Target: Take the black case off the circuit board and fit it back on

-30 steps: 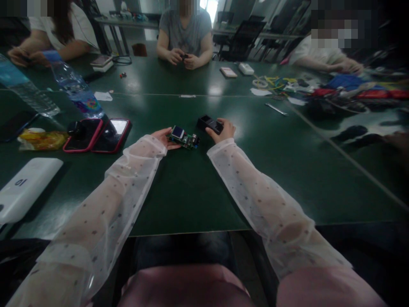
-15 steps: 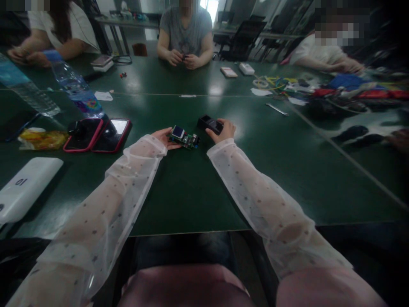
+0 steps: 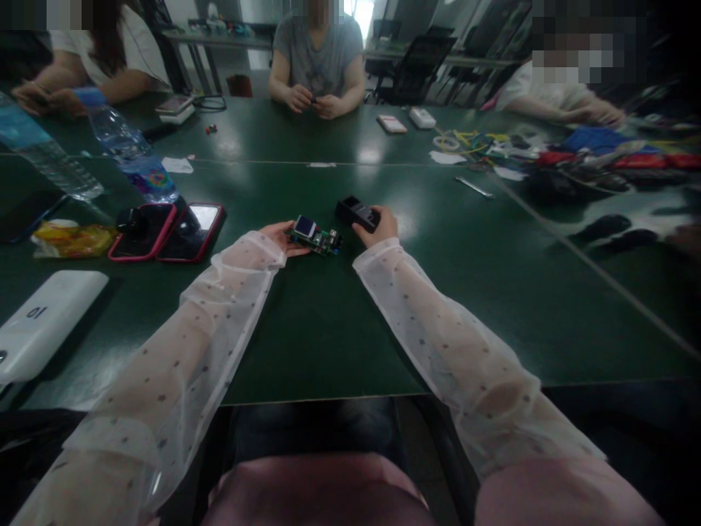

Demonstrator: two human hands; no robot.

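Observation:
My left hand is closed on the left end of a green circuit board, which carries a small screen on its near-left part and several components toward its right end. Across a narrow gap, my right hand grips the right end of a black plastic case that has a window-like opening near its far left end. Board and case are apart. Both forearms wear sheer white sleeves with dark star marks.
On the left are two red-edged phones, a yellow packet, a white power bank and water bottles. A metal tool lies right of the case, before tangled wires. Other people sit across the green table.
My right hand and the black case have shifted slightly left, nearer to the circuit board. My left hand and the board look unmoved.

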